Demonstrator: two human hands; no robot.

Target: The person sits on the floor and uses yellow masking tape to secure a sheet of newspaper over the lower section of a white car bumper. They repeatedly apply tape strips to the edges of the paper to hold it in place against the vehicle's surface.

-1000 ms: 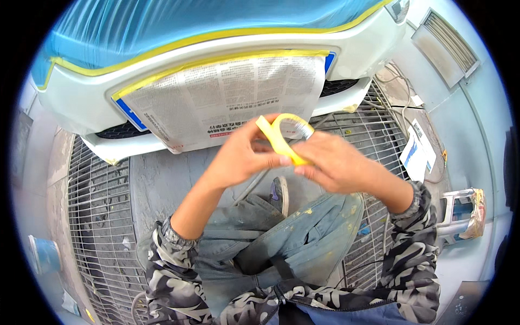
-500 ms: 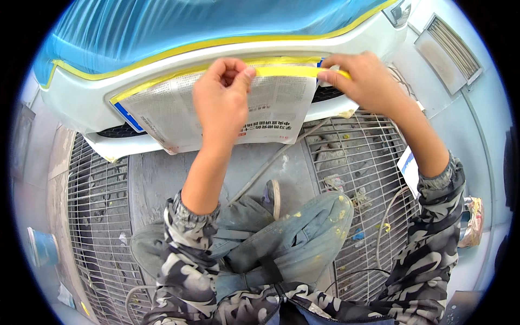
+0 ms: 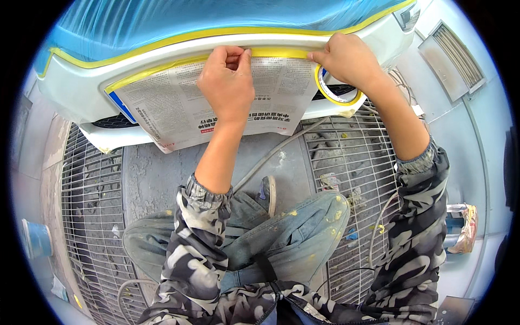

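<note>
A newspaper sheet [image 3: 276, 89] hangs on the front of a white car bumper [image 3: 81, 89], its top edge along yellow masking tape [image 3: 279, 53]. My left hand [image 3: 228, 85] is closed in a pinch, fingertips at the tape near the middle of that edge. To its right, my right hand [image 3: 349, 60] is closed, with thumb and fingertips at the right end of the strip. Below my right palm hangs a roll of yellow masking tape [image 3: 341, 101], a ring with a white inner side. My right fingers partly hide the roll's upper part.
Blue plastic film [image 3: 189, 19], edged with yellow tape, covers the car above. Metal floor grates [image 3: 95, 200] flank a grey floor strip [image 3: 157, 179] under my crossed legs. A grey hose [image 3: 271, 154] runs across it. A bucket [image 3: 38, 239] stands left, a foil-wrapped container [image 3: 462, 228] right.
The tape strip, earlier stretched lower across the newspaper, is now up along its top edge. Both hands have risen with it. The tape roll now shows below my right hand.
</note>
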